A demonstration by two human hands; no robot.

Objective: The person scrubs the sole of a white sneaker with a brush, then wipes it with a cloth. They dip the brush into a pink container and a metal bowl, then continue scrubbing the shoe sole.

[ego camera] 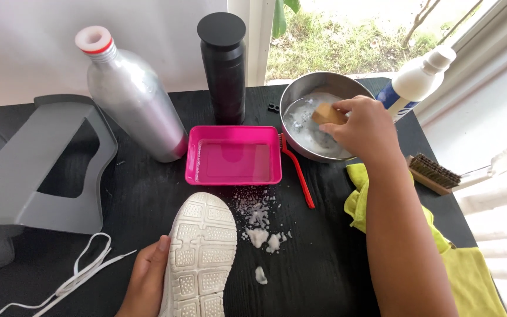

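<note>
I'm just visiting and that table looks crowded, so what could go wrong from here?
The right hand holds a brush block in the soapy metal bowl, which sits near the table's back edge; a hard push might tip or slop it. The white bottle leans right behind that hand and could be knocked. Foam already lies on the table beside the shoe that the left hand steadies, so the shoe might slip.

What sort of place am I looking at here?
Probably a home shoe-cleaning spot by a window: a black table holds a steel bowl of soapy water, a white shoe sole-up, and a wooden brush.
</note>
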